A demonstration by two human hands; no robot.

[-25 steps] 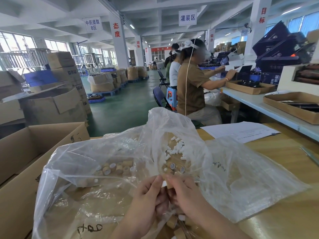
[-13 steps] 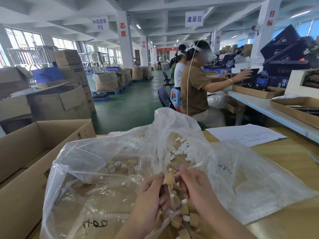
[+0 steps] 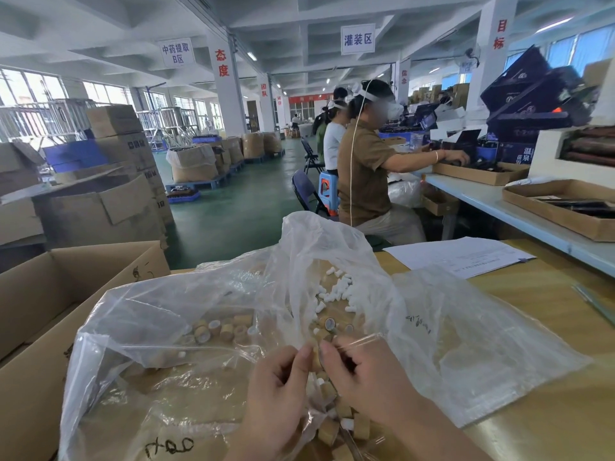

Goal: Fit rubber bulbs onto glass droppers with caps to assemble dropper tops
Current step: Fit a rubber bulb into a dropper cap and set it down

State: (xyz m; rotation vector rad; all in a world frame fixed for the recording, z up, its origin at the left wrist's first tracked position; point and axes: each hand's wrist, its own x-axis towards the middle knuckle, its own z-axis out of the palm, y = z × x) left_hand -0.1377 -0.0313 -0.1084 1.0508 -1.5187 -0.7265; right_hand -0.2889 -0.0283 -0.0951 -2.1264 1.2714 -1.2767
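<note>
My left hand (image 3: 279,390) and my right hand (image 3: 362,374) meet over the table's near edge, both pinching one tan wooden-look cap (image 3: 316,357) between their fingertips. A thin clear glass dropper (image 3: 357,341) runs from the cap over my right fingers. Small white rubber bulbs (image 3: 336,291) lie heaped inside a clear plastic bag (image 3: 466,344). More tan caps (image 3: 226,329) lie in the bag's left part, and assembled-looking caps (image 3: 346,424) pile below my hands.
An open cardboard box (image 3: 50,311) stands at my left. A printed sheet (image 3: 459,256) lies on the wooden table (image 3: 549,410) behind the bag. People sit working at a long bench (image 3: 499,204) ahead on the right. Stacked cartons fill the left.
My hands have dropped and drawn together: the cap held up in plain sight half a second ago now sits lower, mostly covered by my fingertips.
</note>
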